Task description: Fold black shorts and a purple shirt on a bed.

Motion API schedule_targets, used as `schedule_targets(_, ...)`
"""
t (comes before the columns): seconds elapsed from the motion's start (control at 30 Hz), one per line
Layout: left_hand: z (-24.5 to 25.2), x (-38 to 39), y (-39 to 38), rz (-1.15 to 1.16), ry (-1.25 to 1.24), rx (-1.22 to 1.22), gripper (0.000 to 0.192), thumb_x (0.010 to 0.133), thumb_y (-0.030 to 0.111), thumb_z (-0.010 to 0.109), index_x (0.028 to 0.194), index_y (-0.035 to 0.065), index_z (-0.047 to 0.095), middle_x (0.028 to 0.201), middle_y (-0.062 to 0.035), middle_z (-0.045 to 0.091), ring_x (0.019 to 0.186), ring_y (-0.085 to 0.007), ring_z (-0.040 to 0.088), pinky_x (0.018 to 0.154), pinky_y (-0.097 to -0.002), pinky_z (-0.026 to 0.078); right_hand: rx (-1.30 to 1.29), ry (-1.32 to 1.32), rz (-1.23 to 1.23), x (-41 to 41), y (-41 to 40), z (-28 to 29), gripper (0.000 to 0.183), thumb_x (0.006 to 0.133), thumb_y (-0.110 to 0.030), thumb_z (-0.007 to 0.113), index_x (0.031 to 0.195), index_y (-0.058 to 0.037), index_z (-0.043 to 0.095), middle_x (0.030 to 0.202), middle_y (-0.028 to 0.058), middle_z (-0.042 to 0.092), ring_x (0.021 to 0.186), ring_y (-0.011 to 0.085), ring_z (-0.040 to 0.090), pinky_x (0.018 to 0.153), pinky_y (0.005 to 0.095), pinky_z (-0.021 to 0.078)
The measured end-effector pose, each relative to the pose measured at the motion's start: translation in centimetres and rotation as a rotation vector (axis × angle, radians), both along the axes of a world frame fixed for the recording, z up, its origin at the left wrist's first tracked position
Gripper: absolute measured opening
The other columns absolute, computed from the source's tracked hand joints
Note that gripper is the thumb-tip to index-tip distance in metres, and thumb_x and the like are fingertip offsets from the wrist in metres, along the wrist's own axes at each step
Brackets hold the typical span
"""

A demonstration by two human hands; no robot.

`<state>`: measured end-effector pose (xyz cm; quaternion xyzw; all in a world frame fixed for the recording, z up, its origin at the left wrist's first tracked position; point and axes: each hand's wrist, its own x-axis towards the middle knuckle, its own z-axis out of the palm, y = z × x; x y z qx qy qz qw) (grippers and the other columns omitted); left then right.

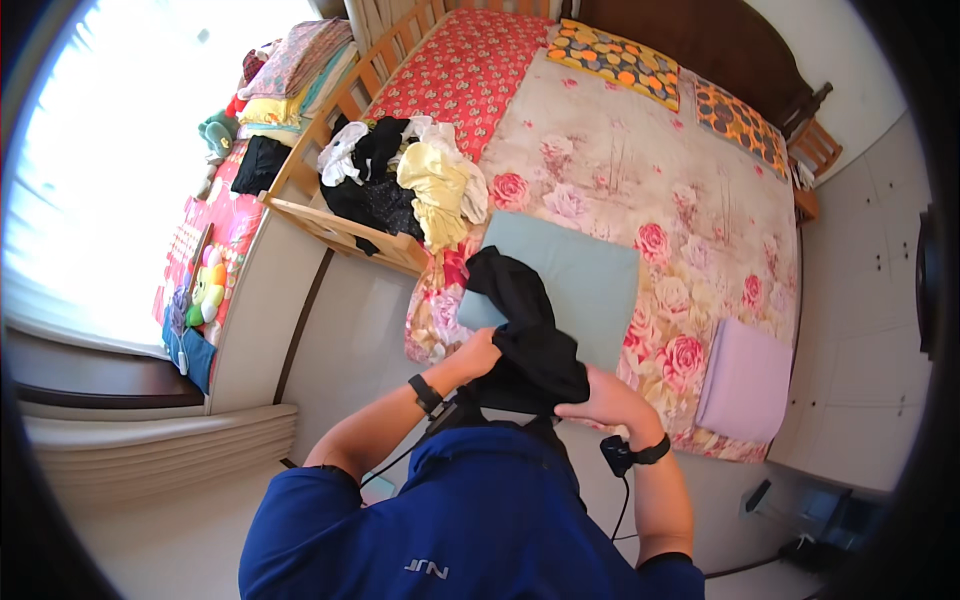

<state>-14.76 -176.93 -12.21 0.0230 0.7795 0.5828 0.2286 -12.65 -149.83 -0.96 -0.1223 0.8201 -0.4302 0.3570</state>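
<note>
A black garment (529,322), bunched and partly hanging, lies in front of my body over the near part of a grey-green cloth (581,259) spread on the bed. My left hand (480,352) grips the garment's left edge with bent fingers. At its lower right edge is my right hand (600,397), with the thumb in view and the other fingers hidden behind the fabric. Up and to the left, a heap of clothes holds a pale yellow garment (435,191), a white one (343,154) and a dark dotted one (390,206).
The bed has a floral sheet (600,165) and patterned pillows (615,64). A folded lilac cloth (748,379) lies at its right corner. A wooden rail (341,229) edges the heap's side. Left of it, a window ledge carries folded textiles (300,60) and a plush flower (208,285).
</note>
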Motion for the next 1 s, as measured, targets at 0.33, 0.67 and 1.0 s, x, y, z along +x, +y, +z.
schedule_targets(0.33,7.7,-1.8,0.2,-0.574,0.119,-0.009,0.054,0.076,0.028,0.081,0.118,0.0016,0.061,0.109,-0.0133,0.069,0.104,-0.0237,0.064,0.090,-0.0359,0.049,-0.722,-0.288,-0.879,-0.6,3.8,-4.0,0.031,0.095,-0.010,0.057,0.124,0.0020,0.060,0.113,0.0067,0.068,0.099,0.0169,0.065,0.091,0.0321,0.0508)
schedule_targets(0.67,3.6,-2.9,3.1,-0.227,-0.079,0.136,0.027,0.091,0.008,0.057,0.116,0.0032,0.067,0.111,-0.0121,0.070,0.103,-0.0221,0.065,0.090,-0.0357,0.049,-0.097,-0.034,-0.110,1.0,2.4,-0.3,0.072,0.073,-0.037,0.083,0.130,-0.0006,0.057,0.123,0.0137,0.066,0.114,0.0222,0.061,0.100,0.0343,0.0442)
schedule_targets(1.0,9.1,-2.9,6.1,-0.879,0.024,0.046,0.063,0.085,0.030,0.071,0.135,-0.0006,0.049,0.124,-0.0098,0.062,0.113,-0.0163,0.054,0.100,-0.0319,0.042,-0.354,-0.118,-0.583,2.6,3.3,-4.6,0.037,0.096,-0.023,0.058,0.123,0.0009,0.061,0.117,0.0106,0.068,0.108,0.0163,0.059,0.094,0.0338,0.0476)
